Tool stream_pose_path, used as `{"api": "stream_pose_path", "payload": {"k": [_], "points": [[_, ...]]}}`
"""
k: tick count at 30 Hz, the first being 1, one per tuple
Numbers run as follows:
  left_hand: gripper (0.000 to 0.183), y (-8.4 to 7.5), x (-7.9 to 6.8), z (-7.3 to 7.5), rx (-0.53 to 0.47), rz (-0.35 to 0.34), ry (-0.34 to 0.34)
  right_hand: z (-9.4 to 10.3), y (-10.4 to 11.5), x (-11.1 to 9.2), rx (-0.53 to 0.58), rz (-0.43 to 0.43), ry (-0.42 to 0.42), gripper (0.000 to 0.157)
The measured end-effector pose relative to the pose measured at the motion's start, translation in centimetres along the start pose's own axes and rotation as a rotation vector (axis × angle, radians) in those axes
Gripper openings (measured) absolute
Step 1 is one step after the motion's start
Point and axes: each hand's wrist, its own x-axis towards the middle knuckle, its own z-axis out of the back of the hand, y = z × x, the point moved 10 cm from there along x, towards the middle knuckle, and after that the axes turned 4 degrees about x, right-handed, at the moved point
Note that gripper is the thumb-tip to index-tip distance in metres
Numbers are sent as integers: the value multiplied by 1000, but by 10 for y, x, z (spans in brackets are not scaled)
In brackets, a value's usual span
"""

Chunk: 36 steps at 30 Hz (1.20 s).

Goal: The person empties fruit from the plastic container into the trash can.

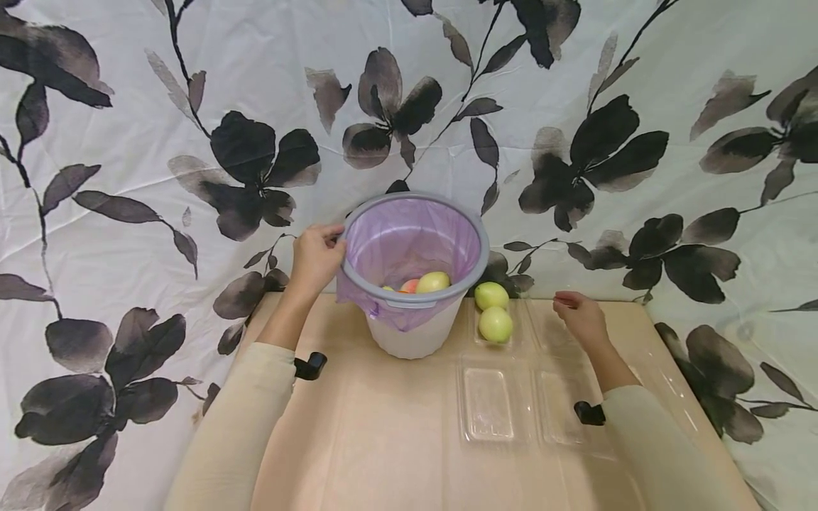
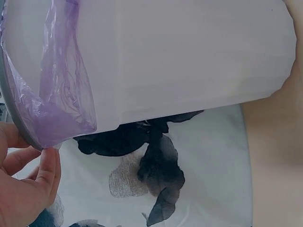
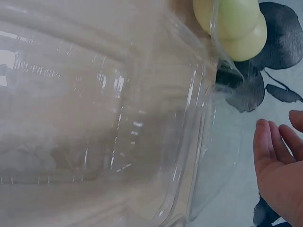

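Observation:
My left hand [image 1: 317,259] grips the grey rim of a white trash bin [image 1: 412,333] on its left side. In the left wrist view, the fingers and thumb hold the rim over a purple plastic liner [image 2: 68,90]. The bin tilts toward me; inside lie a yellow-green apple [image 1: 433,282] and a partly hidden red one [image 1: 410,286]. My right hand [image 1: 583,321] hovers over the far edge of a clear plastic clamshell container [image 1: 562,397], fingers loosely bent, holding nothing. Left of it, two green apples [image 1: 495,324] sit in another clear container [image 1: 519,333].
A light wooden table [image 1: 383,440] carries the containers on its right half. One shallow clear tray [image 1: 488,404] lies nearest me. Directly behind the table hangs a white cloth [image 1: 473,170] with dark flowers.

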Motion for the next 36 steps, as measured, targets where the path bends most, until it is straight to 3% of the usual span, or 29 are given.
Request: {"api": "stream_pose_path", "payload": {"k": [5,14,21,26,36], "points": [[34,1,-1,-2,1,-3,1,-27,10,2,60,-5,122,47],[34,2,3,-2,-1,4,6,-59,10,14,-82,-56,269,47],[34,3,6,-3,-13,12,10,-71,12,23,-271,-62,299,52],[34,1,7,-7,-22,5,20,-77,5,26,-250,-108,320,50],[33,2,4,-3,-28,-3,7,-83,-4,28,-143,-137,261,39]]}}
